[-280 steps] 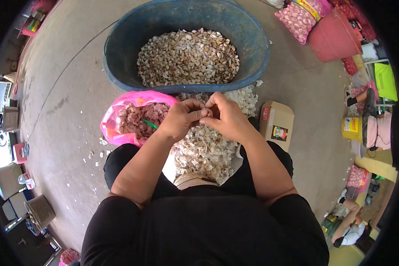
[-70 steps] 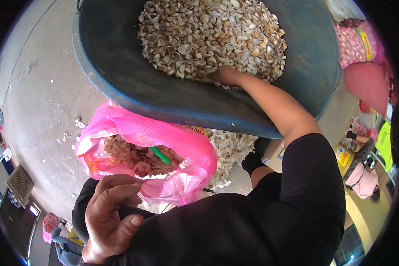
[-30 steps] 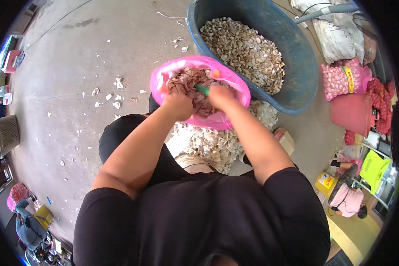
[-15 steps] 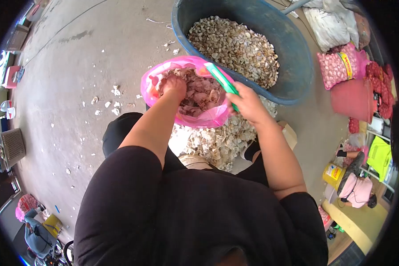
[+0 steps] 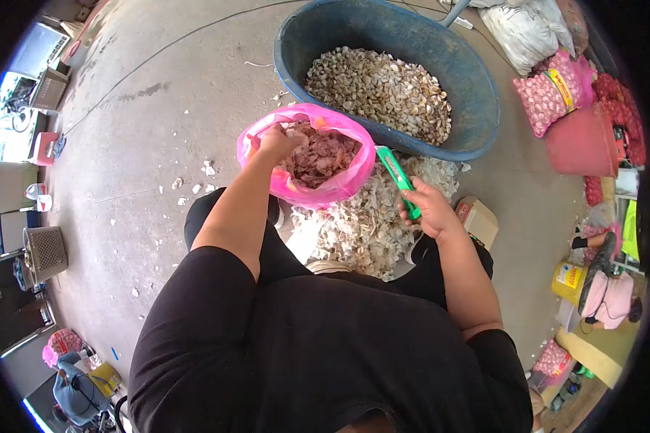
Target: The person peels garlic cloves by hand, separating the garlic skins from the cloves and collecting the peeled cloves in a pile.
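**Green knife over the skin heap, other hand at the pink bag**

The right hand (image 5: 430, 209) is closed round the handle of a slim green-handled knife (image 5: 397, 172); the tool slants up and away from the fist, its far end just beside the near wall of the pink plastic bag (image 5: 325, 189), above a heap of pale papery skins (image 5: 361, 224) that spreads between the person's knees. The left hand (image 5: 271, 141) sits at the bag's far-left rim with its fingers dipped among the reddish-brown peelings inside; whether it pinches the rim or a peeling cannot be made out.

The bag's far edge touches the round blue plastic tub (image 5: 477, 108) of pale cloves, so that side is tight; a small brown cardboard box (image 5: 480, 220) sits just beside the right wrist. To the left the grey concrete floor (image 5: 137, 144) lies wide, with only scattered white flecks.

The knife's blade end is too small to read; the left fingertips are buried; the black-clad torso covers the near edge of the heap.
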Demonstrator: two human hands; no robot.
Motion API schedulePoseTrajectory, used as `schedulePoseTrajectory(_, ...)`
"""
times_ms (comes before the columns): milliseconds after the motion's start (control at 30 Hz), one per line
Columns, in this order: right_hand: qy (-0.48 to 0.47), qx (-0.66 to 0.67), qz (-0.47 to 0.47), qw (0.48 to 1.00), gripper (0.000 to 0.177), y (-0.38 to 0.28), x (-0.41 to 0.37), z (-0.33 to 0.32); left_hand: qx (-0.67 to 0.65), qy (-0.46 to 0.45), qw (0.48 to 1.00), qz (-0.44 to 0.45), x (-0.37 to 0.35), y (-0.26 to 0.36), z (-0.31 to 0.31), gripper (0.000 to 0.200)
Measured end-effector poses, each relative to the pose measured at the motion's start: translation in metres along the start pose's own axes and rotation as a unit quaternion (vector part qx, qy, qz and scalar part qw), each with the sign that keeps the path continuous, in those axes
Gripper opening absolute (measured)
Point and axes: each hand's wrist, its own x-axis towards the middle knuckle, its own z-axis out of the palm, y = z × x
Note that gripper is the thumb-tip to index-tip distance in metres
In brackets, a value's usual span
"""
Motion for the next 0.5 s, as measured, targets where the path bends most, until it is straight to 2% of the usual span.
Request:
schedulePoseTrajectory(100,0.001,-0.01,-0.006,1.0,0.008,0.007,0.006,0.006,-0.181,0.031,0.982,-0.047,-0.022,0.015,-0.009,0.052)
schedulePoseTrajectory(133,-0.004,-0.019,-0.014,1.0,0.009,0.011,0.006,0.007,-0.241,-0.014,0.969,-0.051,-0.051,0.038,-0.026,0.047)
schedulePoseTrajectory(233,-0.01,-0.069,-0.062,0.996,0.01,0.019,0.01,0.004,-0.349,-0.113,0.929,-0.043,-0.06,0.043,-0.034,0.043)
schedulePoseTrajectory(267,-0.004,-0.091,-0.082,0.992,0.009,0.02,0.012,0.004,-0.336,-0.106,0.935,-0.044,-0.062,0.048,-0.035,0.039)
schedulePoseTrajectory(367,0.005,-0.131,-0.114,0.985,0.011,0.028,0.018,-0.001,-0.485,-0.124,0.86,-0.098,-0.075,0.067,-0.045,0.04)
schedulePoseTrajectory(500,0.03,-0.175,-0.139,0.974,0.018,0.028,0.02,-0.005,-0.518,-0.192,0.83,-0.075,-0.076,0.07,-0.037,0.038)
